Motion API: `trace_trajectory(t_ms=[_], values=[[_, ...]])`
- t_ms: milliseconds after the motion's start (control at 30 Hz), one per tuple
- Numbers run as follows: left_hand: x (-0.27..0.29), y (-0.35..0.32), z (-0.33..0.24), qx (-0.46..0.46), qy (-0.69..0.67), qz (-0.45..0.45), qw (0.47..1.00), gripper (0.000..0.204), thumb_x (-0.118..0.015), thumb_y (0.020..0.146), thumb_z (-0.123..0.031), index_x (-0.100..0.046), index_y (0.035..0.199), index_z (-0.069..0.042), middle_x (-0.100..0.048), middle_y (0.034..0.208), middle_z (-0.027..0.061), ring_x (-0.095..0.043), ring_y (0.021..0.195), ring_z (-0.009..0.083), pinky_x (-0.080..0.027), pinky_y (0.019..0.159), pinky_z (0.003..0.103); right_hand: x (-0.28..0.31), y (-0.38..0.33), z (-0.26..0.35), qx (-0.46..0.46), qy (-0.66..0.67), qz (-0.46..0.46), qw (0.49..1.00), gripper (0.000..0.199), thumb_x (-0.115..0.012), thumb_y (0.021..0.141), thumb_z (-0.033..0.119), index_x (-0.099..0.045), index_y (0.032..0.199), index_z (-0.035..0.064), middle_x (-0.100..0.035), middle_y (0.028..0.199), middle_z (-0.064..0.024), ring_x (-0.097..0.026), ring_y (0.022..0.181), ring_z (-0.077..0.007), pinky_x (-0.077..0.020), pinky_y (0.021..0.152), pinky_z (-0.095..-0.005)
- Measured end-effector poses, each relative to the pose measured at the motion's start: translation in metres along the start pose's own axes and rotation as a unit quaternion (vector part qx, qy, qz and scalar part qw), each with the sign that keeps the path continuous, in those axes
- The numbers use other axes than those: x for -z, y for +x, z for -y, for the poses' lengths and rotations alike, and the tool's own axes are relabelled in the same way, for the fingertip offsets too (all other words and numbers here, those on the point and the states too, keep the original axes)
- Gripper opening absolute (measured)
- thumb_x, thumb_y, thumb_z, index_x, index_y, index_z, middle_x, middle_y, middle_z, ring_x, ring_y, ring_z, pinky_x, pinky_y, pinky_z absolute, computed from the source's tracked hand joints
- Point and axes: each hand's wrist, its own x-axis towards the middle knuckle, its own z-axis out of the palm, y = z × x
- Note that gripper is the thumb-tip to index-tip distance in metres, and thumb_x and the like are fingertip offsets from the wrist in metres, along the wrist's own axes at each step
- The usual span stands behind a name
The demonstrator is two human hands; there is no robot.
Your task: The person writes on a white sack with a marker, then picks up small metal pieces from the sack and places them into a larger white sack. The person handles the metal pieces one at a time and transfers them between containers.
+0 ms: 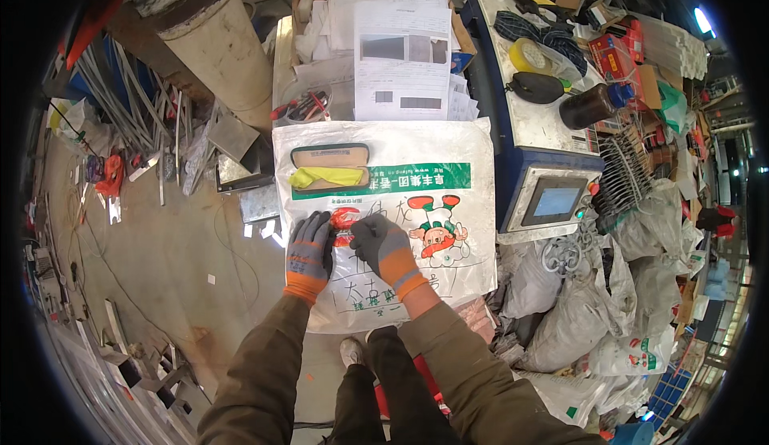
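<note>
Both hands wear grey gloves with orange cuffs. My left hand (308, 254) rests on a white woven bag (473, 241), fingers stretched forward and thumb side against a small red and clear plastic piece (344, 219). My right hand (383, 249) is closed with its fingers curled in, at the right edge of that red piece; whatever it pinches is hidden. Just beyond the hands, an open hinged case (352, 157), dark outside and tan inside, looks like a glasses case. A yellow cloth (330, 177) lies in it.
Past the bag, printed papers (400, 64) overfill a cardboard box, beside a tub of tools (308, 107). At right stands a machine with a screen (557, 202), bearing tape, a dark bottle (589, 107) and a black mouse-like object. Full sacks (561, 317) crowd the right; metal strips lie left.
</note>
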Motion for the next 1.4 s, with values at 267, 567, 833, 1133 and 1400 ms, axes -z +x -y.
trace_trajectory(t_ms=[267, 567, 833, 1133, 1400], values=[[0.004, 0.007, -0.01, 0.022, -0.001, -0.007, 1.0, 0.041, -0.069, 0.104, -0.021, -0.067, 0.138, 0.0, -0.067, 0.148, 0.0208, -0.06, 0.14, 0.0423, -0.041, 0.124, 0.055, -0.002, -0.014, 0.031, 0.195, -0.074, -0.11, 0.972, 0.022, -0.072, 0.107, 0.025, -0.071, 0.112, 0.0035, -0.076, 0.088, -0.012, -0.073, 0.072, -0.0238, -0.057, 0.067, -0.035], [0.006, 0.014, -0.014, 0.034, 0.019, 0.01, 0.999, 0.046, -0.071, 0.104, -0.028, -0.067, 0.141, -0.001, -0.068, 0.145, 0.0217, -0.061, 0.137, 0.0427, -0.043, 0.122, 0.055, -0.022, 0.084, 0.156, 0.398, -0.199, -0.236, 0.864, 0.02, -0.07, 0.101, 0.013, -0.072, 0.12, 0.0078, -0.077, 0.108, -0.0157, -0.076, 0.1, -0.0369, -0.0609, 0.085, -0.0465], [0.005, 0.015, -0.013, 0.032, 0.029, 0.0, 0.999, 0.046, -0.071, 0.104, -0.028, -0.068, 0.139, 0.0, -0.068, 0.145, 0.0222, -0.061, 0.137, 0.0429, -0.043, 0.122, 0.055, -0.027, 0.141, 0.17, 0.23, -0.44, -0.063, 0.866, 0.075, -0.09, 0.081, 0.028, -0.063, 0.149, 0.0129, -0.074, 0.129, -0.0169, -0.073, 0.12, -0.0369, -0.0588, 0.102, -0.0447], [0.005, 0.015, -0.014, 0.044, 0.032, 0.023, 0.998, 0.044, -0.07, 0.103, -0.027, -0.068, 0.136, 0.001, -0.067, 0.146, 0.0228, -0.06, 0.138, 0.0437, -0.042, 0.122, 0.056, -0.034, 0.096, 0.15, 0.288, -0.258, -0.17, 0.906, 0.055, -0.074, 0.102, 0.048, -0.068, 0.142, 0.0112, -0.08, 0.111, -0.018, -0.078, 0.1, -0.0389, -0.0611, 0.086, -0.048], [0.004, 0.015, -0.015, 0.036, 0.029, 0.006, 0.999, 0.045, -0.07, 0.103, -0.026, -0.067, 0.139, 0.0, -0.066, 0.147, 0.0231, -0.059, 0.138, 0.0445, -0.042, 0.123, 0.056, 0.07, -0.046, 0.129, 0.37, -0.121, -0.196, 0.9, 0.03, -0.078, 0.092, -0.007, -0.073, 0.121, -0.0001, -0.076, 0.096, -0.0115, -0.072, 0.078, -0.0221, -0.0589, 0.071, -0.0333]])
